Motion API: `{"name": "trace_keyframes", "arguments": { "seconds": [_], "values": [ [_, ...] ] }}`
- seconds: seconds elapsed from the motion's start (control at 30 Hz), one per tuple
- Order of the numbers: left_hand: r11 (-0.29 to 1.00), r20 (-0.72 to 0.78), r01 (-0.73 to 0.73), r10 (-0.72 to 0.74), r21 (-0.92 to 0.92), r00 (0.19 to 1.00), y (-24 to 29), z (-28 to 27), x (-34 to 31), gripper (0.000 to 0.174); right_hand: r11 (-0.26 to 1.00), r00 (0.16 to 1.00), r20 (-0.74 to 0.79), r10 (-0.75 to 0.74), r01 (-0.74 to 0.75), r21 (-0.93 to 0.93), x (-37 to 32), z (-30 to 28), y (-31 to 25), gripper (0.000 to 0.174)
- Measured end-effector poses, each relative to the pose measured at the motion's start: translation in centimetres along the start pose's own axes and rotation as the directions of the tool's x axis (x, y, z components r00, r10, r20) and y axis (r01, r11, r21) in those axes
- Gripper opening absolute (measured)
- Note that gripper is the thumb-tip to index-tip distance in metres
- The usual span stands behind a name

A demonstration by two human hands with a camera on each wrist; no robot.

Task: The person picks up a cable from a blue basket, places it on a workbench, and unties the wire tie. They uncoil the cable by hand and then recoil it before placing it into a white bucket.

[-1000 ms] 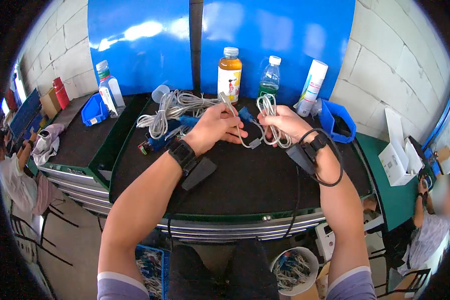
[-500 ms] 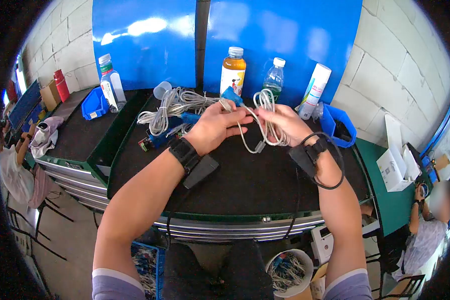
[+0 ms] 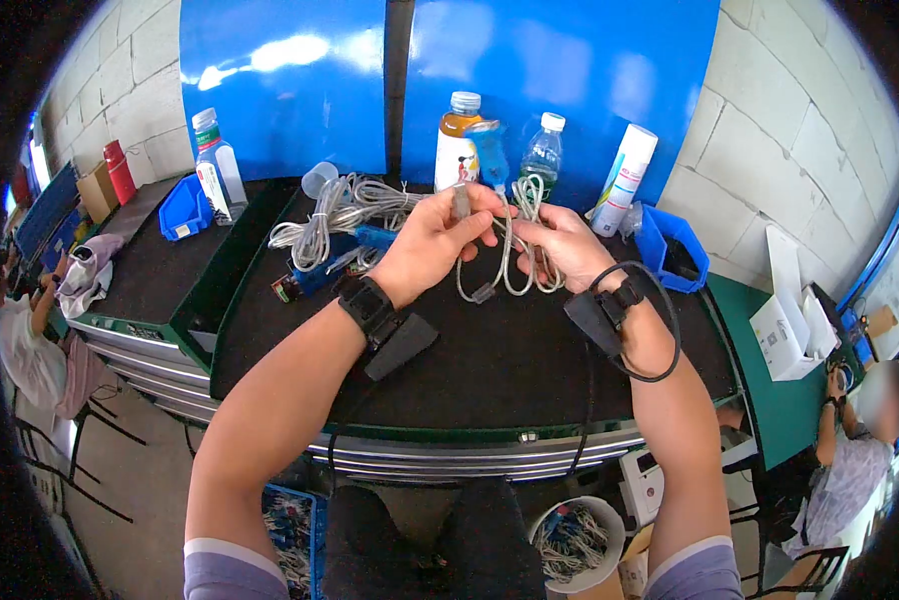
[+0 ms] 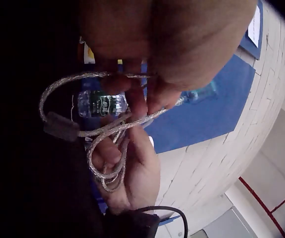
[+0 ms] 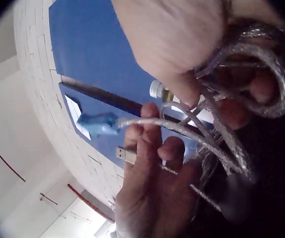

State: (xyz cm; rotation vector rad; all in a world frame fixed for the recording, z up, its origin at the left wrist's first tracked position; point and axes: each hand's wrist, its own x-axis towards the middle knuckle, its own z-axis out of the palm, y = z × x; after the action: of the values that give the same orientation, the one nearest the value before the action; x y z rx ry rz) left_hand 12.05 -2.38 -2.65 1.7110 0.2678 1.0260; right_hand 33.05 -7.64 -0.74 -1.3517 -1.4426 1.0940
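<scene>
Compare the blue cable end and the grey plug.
The blue cable end is broad; the grey plug is slim. The blue cable end projects past the fingers, while the grey plug is held in the left hand. Both are cable ends.

Noted blue connector [image 3: 488, 150] raised higher, now nearly upright in front of orange-drink bottle [image 3: 454, 158]. Found USB plug [image 3: 462, 202] turned more upright in left hand [image 3: 432, 245], dark bead [image 3: 484, 293] on cable [image 3: 508, 245] shifted leftward.
</scene>
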Motion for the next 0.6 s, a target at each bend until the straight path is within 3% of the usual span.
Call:
{"name": "trace_keyframes", "arguments": {
  "seconds": [0.03,0.2,0.27,0.33,0.4,0.47,0.53,0.6],
  "values": [
    [1.000,-0.003,0.004,-0.004,0.015,1.000,-0.1,0.0,0.0,0.018,0.997,0.999,0.018,-0.041,0.040,0.060,-0.1,0.4,0.0,0.021],
    [0.998,0.032,0.026,-0.028,0.061,0.999,0.4,0.1,-0.2,0.026,0.948,0.971,0.123,-0.203,0.164,0.273,-0.4,1.8,0.3,0.031],
    [0.998,0.055,0.027,-0.030,0.050,0.998,0.9,0.3,-0.3,0.028,0.977,0.981,0.129,-0.146,0.123,0.173,-0.4,1.4,0.3,0.042],
    [0.998,0.090,0.030,-0.035,0.057,0.995,1.2,0.4,-0.3,0.028,0.894,0.971,0.184,-0.151,0.054,0.446,-0.3,1.2,0.5,0.047],
    [0.998,0.120,0.034,-0.039,0.048,0.992,0.8,0.4,-0.3,0.025,0.895,0.973,0.191,-0.129,0.031,0.444,-0.1,0.8,0.0,0.055],
    [0.999,0.152,0.036,-0.041,0.038,0.988,0.4,0.2,-0.2,0.023,0.899,0.976,0.145,-0.165,0.088,0.430,-0.5,1.0,-0.2,0.051],
    [0.977,0.227,0.089,-0.133,0.193,0.965,0.2,-0.2,0.0,0.020,0.969,0.971,0.172,-0.168,0.131,0.210,-0.4,1.2,-0.4,0.039],
    [0.989,0.200,0.059,-0.085,0.133,0.976,-0.1,0.0,-0.1,0.019,0.960,0.969,0.196,-0.150,0.096,0.263,-0.4,1.1,-0.1,0.030]
  ]
}}
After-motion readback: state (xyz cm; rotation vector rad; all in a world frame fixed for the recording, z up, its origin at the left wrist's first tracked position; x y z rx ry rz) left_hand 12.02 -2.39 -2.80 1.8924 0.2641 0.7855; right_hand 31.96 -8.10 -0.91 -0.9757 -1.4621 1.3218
